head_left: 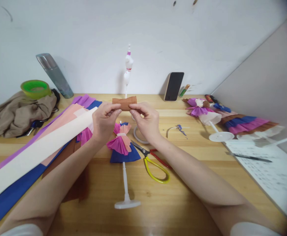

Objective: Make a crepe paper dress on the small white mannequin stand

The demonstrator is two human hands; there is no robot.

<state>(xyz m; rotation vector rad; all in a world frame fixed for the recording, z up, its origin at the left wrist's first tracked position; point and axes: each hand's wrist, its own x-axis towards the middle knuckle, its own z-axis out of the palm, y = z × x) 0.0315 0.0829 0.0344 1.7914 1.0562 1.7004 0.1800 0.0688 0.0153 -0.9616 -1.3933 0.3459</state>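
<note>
Between both hands, a small piece of brown crepe paper is stretched level above the table. My left hand pinches its left lower edge, and my right hand pinches the right. Just below them lies a miniature mannequin on a white stand, wearing a dress of pink, peach and blue crepe paper. Scissors with one yellow and one red handle lie beside it, partly behind my right forearm. A roll of tape is half hidden by my right hand.
Crepe paper strips in several colours spread at left, beside a cloth with a green tape roll. A bare white mannequin and a phone stand at the back. Dressed mannequins, a pen and written paper are at right.
</note>
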